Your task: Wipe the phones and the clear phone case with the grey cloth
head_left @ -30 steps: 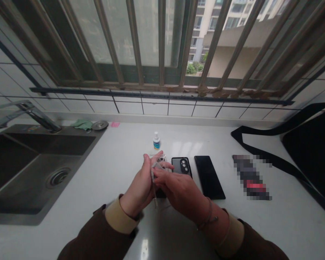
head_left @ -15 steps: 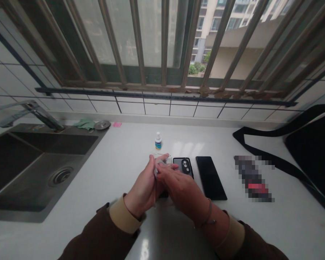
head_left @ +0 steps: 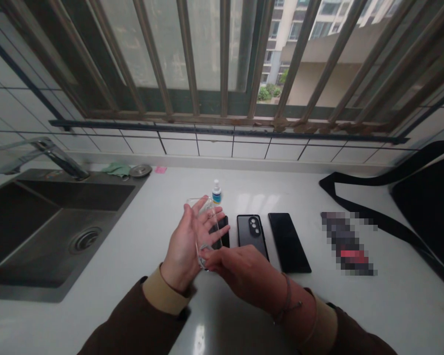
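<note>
My left hand [head_left: 181,241] faces palm up with its fingers spread behind a clear phone case [head_left: 208,209], supporting it tilted above the counter. At the case's near end, my right hand [head_left: 240,271] has its fingers pinched on a small whitish wipe [head_left: 204,248], partly hidden and hard to make out. Behind the left fingers lies a dark flat object [head_left: 225,231], mostly covered. A black-framed phone case [head_left: 249,236] with camera holes lies to its right, beside a black phone [head_left: 289,242].
A small white-and-blue bottle [head_left: 216,192] stands beyond my hands. On the left are a steel sink [head_left: 131,207] and a faucet [head_left: 64,160]. A green cloth [head_left: 116,169] and a pink scrap [head_left: 160,170] lie at the back. A black strap [head_left: 366,217] crosses the right side.
My hands have parted from their overlap. The left moved slightly left and opened out, showing the clear case; the right slid towards me to the case's near end.
</note>
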Motion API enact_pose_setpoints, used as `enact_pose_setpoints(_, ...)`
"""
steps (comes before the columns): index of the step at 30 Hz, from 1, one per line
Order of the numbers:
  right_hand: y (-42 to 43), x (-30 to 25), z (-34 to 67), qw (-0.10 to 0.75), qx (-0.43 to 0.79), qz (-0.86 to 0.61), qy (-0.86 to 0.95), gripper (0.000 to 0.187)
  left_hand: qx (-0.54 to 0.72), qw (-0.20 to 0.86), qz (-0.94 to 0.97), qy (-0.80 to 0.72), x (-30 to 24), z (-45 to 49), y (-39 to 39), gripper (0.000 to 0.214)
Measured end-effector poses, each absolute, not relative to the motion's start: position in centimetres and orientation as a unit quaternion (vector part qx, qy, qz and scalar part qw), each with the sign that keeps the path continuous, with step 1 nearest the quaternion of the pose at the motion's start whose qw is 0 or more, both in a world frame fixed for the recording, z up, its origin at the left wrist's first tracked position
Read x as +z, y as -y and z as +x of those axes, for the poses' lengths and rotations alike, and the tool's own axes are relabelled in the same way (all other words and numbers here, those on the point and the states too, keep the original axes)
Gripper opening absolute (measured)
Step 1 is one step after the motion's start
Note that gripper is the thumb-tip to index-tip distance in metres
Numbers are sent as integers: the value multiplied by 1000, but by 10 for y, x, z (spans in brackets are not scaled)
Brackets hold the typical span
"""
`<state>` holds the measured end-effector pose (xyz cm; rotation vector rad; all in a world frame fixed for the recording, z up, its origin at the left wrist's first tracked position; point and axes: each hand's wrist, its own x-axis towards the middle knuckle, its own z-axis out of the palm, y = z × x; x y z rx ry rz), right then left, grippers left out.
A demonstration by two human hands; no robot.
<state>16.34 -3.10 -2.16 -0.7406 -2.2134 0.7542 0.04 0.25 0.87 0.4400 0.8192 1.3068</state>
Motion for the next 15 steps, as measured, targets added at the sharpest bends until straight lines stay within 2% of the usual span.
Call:
enact_pose_setpoints(5,27,-14,169,344,403,-314,788,16,571,700,197,-382,8,-1,-4,53)
enact_pose_setpoints(8,17,-14,174,396,583,-345,620,24,548,720,172,-390,6,-2,-6,54)
enact_pose_setpoints(10,8,-15,179,458,656,-378,467,31,532,739,164,-380,5,-2,-7,54)
enact_pose_setpoints(13,-5,-16,187,555,635,-423,331,36,508,763,168,-363,3,-2,-5,53)
enact_pose_setpoints(15,-9,-16,191,590,577,-452,337,38,491,775,173,-358,2,1,-2,53)
